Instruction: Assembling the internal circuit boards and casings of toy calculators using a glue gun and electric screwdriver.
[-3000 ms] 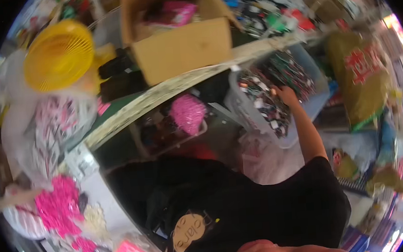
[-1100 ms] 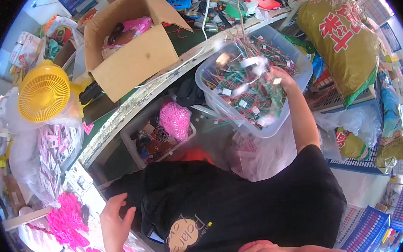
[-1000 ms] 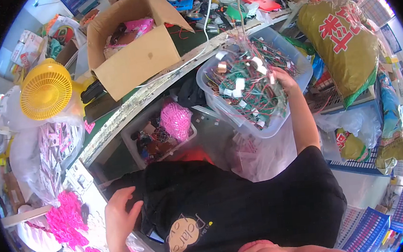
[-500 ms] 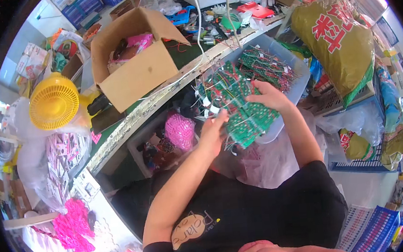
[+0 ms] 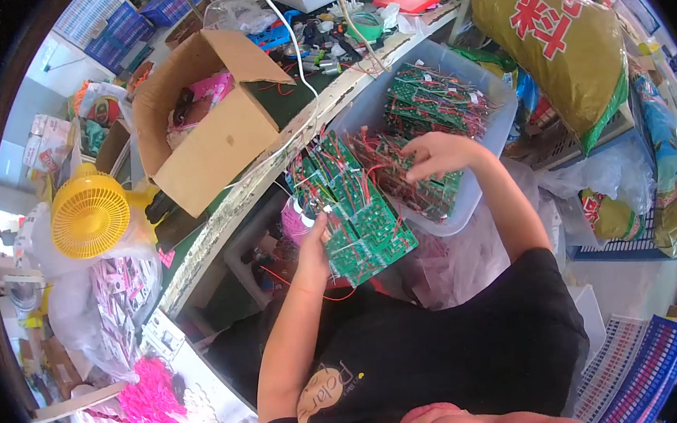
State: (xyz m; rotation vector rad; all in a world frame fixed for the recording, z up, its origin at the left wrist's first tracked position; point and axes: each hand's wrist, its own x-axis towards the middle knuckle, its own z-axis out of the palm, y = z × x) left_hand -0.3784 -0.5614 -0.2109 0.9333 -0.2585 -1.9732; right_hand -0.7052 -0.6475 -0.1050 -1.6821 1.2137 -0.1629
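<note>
- Circuit boards [image 5: 368, 237], green and trailing wires, sit in our left hand [image 5: 314, 251], whose thumb lies over their near left edge; we probably grip there to leave most of the face uncovered.
- We hold them tilted, partly over the left side of the clear plastic bin [image 5: 501, 131], perhaps so the wires stay loose.
- Our right hand [image 5: 441, 156] is half spread, thumb and fingers apart and curled downward, over the reddish wired boards [image 5: 426, 195] in the near part of that bin; we see nothing gripped in it.
- Another stack [image 5: 433, 97] lies at the bin's far end, seemingly set apart to stop the wires tangling.
- We cannot tell whether the right fingertips touch the boards below, nor how many boards the left hand has.
- The left fingers are hidden beneath their load, which also covers most of the pink bag [image 5: 293, 224].
- The cardboard box [image 5: 219, 153] hides part of its contents behind its front flap.
</note>
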